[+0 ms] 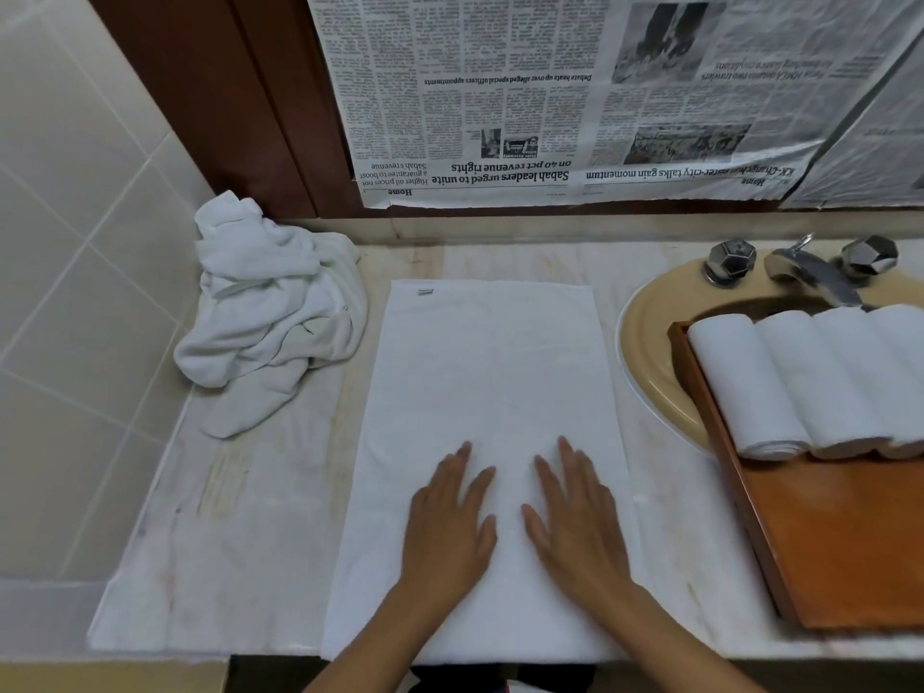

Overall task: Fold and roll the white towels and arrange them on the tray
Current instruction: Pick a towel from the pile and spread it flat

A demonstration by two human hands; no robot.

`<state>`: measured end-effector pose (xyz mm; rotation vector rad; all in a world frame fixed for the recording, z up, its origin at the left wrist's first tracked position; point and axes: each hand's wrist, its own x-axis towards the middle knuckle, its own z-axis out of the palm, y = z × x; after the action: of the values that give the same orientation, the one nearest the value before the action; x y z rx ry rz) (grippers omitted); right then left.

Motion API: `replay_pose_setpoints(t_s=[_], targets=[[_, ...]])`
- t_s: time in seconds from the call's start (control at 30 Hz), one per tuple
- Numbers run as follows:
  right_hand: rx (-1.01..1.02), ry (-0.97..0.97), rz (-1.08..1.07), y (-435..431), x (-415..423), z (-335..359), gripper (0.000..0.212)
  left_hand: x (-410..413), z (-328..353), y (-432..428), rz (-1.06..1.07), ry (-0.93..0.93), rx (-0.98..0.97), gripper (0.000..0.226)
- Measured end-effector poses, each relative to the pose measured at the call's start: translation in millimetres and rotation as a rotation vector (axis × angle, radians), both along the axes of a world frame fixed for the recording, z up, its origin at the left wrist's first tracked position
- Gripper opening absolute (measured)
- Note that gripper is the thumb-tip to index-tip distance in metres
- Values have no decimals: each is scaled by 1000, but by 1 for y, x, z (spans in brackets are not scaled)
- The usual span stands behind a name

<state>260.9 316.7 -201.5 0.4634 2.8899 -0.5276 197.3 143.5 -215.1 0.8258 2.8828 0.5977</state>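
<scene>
Both hands [450, 522] [575, 517] flat on towel [490, 362]

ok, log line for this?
left hand: flat on spread towel | right hand: flat on it | tray: rolled towels at far end | crumpled towels: by wall

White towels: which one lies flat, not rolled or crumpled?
The flat towel at centre, under the left hand and right hand. The rolled towels lie on the tray; the crumpled heap sits at the left.
</scene>
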Motion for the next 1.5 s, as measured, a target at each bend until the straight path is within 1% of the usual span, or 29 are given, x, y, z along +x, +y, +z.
replay_pose_setpoints(t_s=[0.07,0.1,0.23,0.33,0.47,0.63,0.7,0.83,0.97,1.07,1.17,1.33,1.4,1.43,1.5], targets=[[44,33,110,0,-13,-11,65,-13,-9,14,-10,-24,-54,55],[72,37,117,3,-18,-16,64,-20,-12,16,11,-35,-64,56],[131,16,6,17,-19,-23,63,-32,-17,-13,106,-8,-113,57],[169,57,-79,17,-7,-25,62,-24,-17,-43,120,4,-154,58],[172,57,-129,5,-13,-27,61,-18,-18,-55,119,-6,-160,60],[162,77,57,11,-59,-29,59,-22,-17,-52,121,-25,-160,62],[158,68,92,25,-81,-28,59,-23,-16,-53,127,-20,-168,62],[139,55,50,65,-115,-25,62,-22,-12,-52,134,-18,-159,60],[145,50,30,94,-133,-23,66,-22,-9,-50,175,-30,-147,58],[94,105,11,103,-143,-20,66,-25,-6,-46,208,-27,-129,54],[25,172,-8,110,-151,-19,58,-24,-5,-40,258,-16,-92,50],[-98,193,-89,125,-167,-11,41,-16,-1,-4,553,-70,73,48],[-170,165,-141,134,-177,-1,35,-8,4,24,663,-107,142,38],[-188,151,-146,140,-183,5,32,-3,7,38,666,-111,181,33],[-213,126,-148,151,-195,18,29,5,12,67,587,-110,231,32]])
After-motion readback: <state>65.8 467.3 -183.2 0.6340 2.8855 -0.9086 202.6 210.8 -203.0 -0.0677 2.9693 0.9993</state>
